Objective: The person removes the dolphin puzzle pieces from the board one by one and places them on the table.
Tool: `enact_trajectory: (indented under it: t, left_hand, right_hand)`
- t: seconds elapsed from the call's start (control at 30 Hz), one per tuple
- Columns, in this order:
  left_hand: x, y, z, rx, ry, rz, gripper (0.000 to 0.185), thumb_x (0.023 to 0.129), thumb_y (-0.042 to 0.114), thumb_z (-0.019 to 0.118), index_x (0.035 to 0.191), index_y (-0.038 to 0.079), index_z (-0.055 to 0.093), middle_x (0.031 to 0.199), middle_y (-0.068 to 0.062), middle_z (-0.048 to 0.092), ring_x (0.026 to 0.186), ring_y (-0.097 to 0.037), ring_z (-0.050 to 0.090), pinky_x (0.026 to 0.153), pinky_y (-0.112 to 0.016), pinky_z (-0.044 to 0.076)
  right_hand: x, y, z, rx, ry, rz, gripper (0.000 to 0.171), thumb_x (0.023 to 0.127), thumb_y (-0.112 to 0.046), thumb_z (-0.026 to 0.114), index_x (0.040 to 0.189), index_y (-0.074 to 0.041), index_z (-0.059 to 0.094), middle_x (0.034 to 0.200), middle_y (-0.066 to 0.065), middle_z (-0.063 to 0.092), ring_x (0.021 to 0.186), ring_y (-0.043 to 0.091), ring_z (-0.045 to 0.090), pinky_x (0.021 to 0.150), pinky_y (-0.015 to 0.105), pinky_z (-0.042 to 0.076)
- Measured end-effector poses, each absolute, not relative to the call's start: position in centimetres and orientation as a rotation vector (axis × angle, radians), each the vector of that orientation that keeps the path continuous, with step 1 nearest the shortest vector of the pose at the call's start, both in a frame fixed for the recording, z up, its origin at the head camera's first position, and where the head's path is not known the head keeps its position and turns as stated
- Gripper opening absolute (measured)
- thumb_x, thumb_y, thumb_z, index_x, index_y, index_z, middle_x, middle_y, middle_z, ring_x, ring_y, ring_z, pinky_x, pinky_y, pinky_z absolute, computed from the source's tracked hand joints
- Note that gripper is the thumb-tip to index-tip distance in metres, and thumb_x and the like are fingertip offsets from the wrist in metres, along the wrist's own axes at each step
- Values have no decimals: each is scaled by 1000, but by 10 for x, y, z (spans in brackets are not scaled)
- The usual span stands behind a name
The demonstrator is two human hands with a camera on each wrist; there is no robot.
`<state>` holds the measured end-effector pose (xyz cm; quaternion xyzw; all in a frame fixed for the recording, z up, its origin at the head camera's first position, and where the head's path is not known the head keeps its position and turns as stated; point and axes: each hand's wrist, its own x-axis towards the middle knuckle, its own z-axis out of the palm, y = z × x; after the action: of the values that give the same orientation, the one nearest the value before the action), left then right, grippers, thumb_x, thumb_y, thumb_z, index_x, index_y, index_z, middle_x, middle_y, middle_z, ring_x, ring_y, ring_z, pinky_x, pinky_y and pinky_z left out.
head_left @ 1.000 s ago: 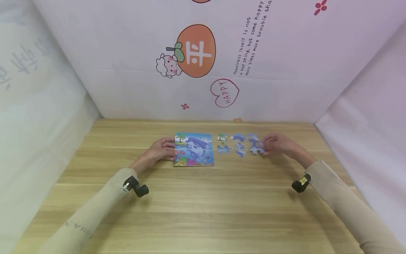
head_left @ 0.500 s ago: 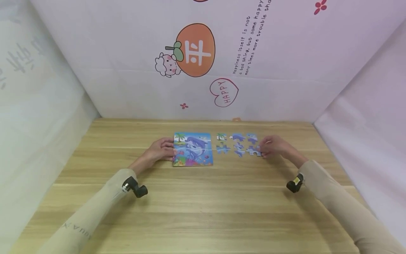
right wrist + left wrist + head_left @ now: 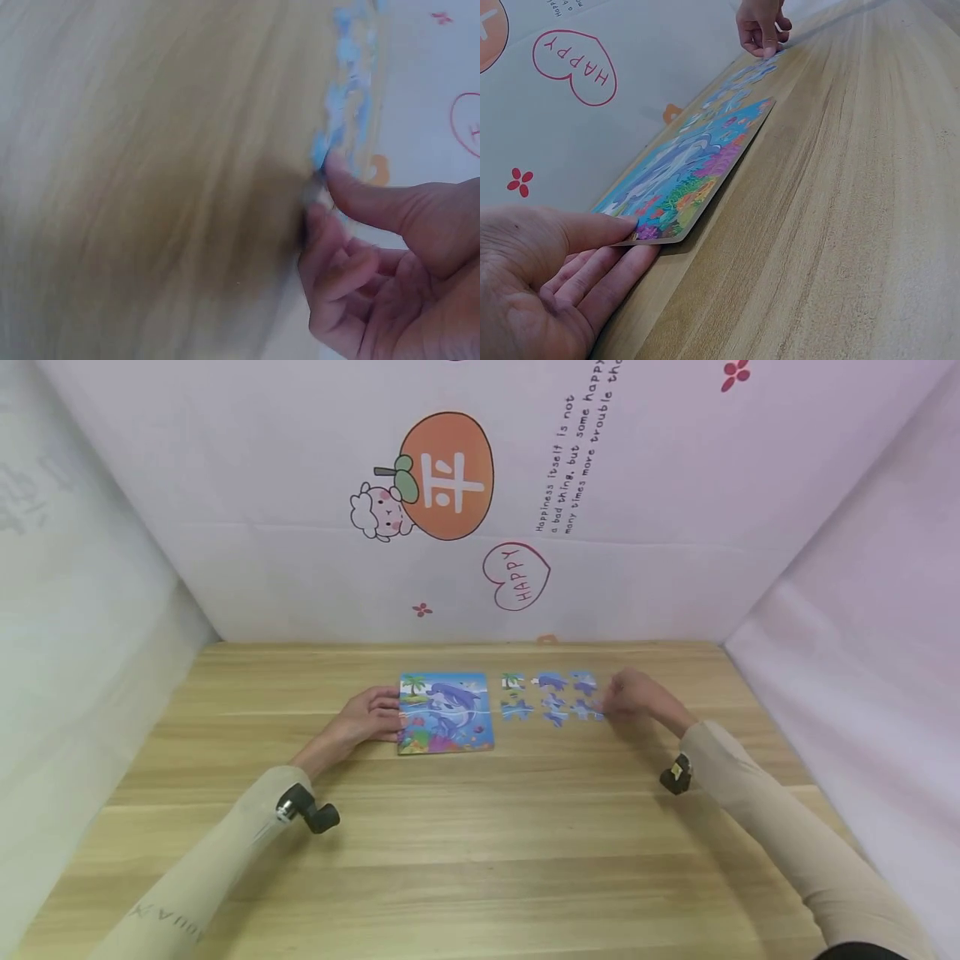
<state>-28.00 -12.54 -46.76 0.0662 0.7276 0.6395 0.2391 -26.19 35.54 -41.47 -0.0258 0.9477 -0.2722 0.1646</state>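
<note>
A person's left hand (image 3: 367, 718) grips the left edge of a dolphin puzzle board (image 3: 447, 712) lying flat on the wooden worktop (image 3: 480, 852), midway along its far edge, while the right hand (image 3: 633, 697) reaches the right end of a group of loose puzzle pieces (image 3: 551, 697) set just right of the board. The left wrist view shows what the head view cannot: the thumb lies on top of the board (image 3: 686, 176) at its near corner and the fingers (image 3: 607, 274) are tucked straight beneath it, so that edge is pinched and slightly raised; the right hand (image 3: 761, 26) appears beyond, at the far end of the pieces. The right wrist view, blurred, shows the thumb and curled fingers (image 3: 334, 247) closing on the nearest blue piece (image 3: 322, 154) at the end of the row; whether the piece is gripped or only touched cannot be told. Counted from the head view: one board, six loose pieces in two rows of three, two hands, and a small black camera on each beige sleeve.
</note>
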Motion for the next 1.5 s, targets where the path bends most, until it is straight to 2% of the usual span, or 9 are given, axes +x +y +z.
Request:
enact_trajectory:
  t: [0.17,0.4,0.63,0.83,0.93,1.23,1.5]
  left_hand:
    - [-281,-125,-467,189,2000,1732,78,98,2,70,161,-3,26,155,-29,42,135,-36,54,91,-29,66]
    - [-283,-126,-468,202,1995,1731,74,99,3,69,161,-2,28,155,-29,41,128,-33,59,89,-28,66]
    - [-282,-126,-468,201,1982,1749,71,100,1,66,161,-2,28,157,-29,40,137,-40,53,89,-27,65]
    - [-282,-126,-469,191,1988,1749,71,99,0,67,160,-2,29,156,-28,41,132,-34,58,88,-26,66]
    - [-282,-126,-469,193,1991,1749,71,100,0,67,160,-2,29,155,-28,42,129,-31,60,88,-26,66]
    - [-283,-128,-470,205,1988,1749,73,100,3,68,160,-2,28,154,-29,41,120,-24,63,88,-26,66]
    - [-284,-130,-467,219,1948,1735,70,102,4,65,161,-1,27,157,-29,39,125,-31,61,93,-30,65]
  right_hand:
    - [-262,362,-421,-35,2657,-814,30,98,-20,74,97,8,65,84,9,66,69,16,59,61,26,55]
    - [-268,363,-420,-17,2602,-834,30,98,-23,75,95,4,64,76,3,64,64,12,57,54,20,49]
    - [-274,360,-408,26,2539,-826,30,99,-28,73,100,1,66,77,2,66,66,13,55,54,21,45]
    - [-270,350,-401,-115,2669,-740,27,100,-23,71,86,-1,64,61,-1,56,56,10,45,50,21,40]
    - [-268,339,-399,-152,2720,-722,26,98,-21,71,84,0,64,63,-3,56,58,11,48,53,22,43]
    - [-268,298,-405,-226,2793,-723,20,96,-16,74,87,0,66,77,7,65,68,17,57,60,25,50]
    - [-269,254,-409,-348,2807,-750,13,97,-13,72,89,-4,68,83,7,68,73,18,61,66,27,56]
